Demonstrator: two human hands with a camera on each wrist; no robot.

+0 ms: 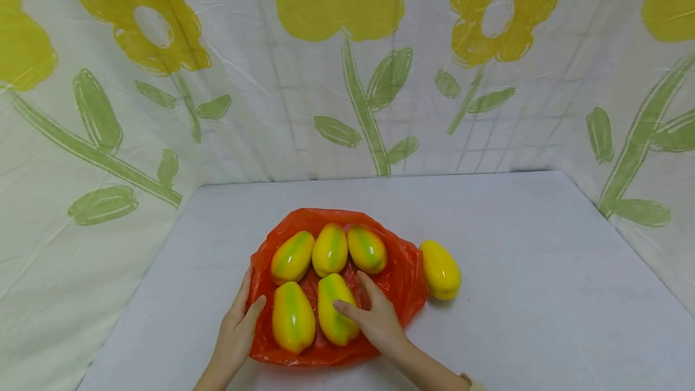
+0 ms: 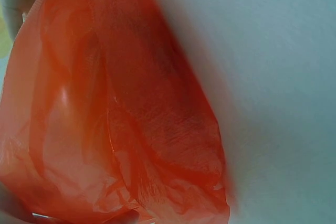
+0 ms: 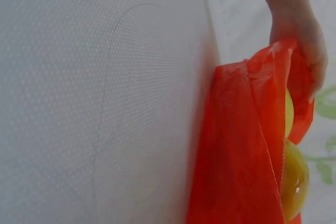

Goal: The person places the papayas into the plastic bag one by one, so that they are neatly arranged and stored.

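Observation:
A red plastic bag (image 1: 399,270) lies spread with its mouth up, holding several yellow papayas (image 1: 293,315) with green streaks. My left hand (image 1: 237,324) grips the bag's left edge, its thumb over the rim and its fingers along the outside. The right hand (image 1: 380,318) reaches over the front right papaya (image 1: 331,318). Its thumb lies across that fruit's top, while its index finger is spread apart, beyond the fruit's right side. Red plastic (image 2: 152,87) fills much of the left wrist view. In the right wrist view, a papaya (image 3: 295,179) shows past the bag's edge.
Another papaya (image 1: 441,270) sits outside the bag, against its right side. A white cloth covers the table (image 1: 521,246). Behind and beside it hangs a white curtain (image 1: 255,107) printed with yellow flowers.

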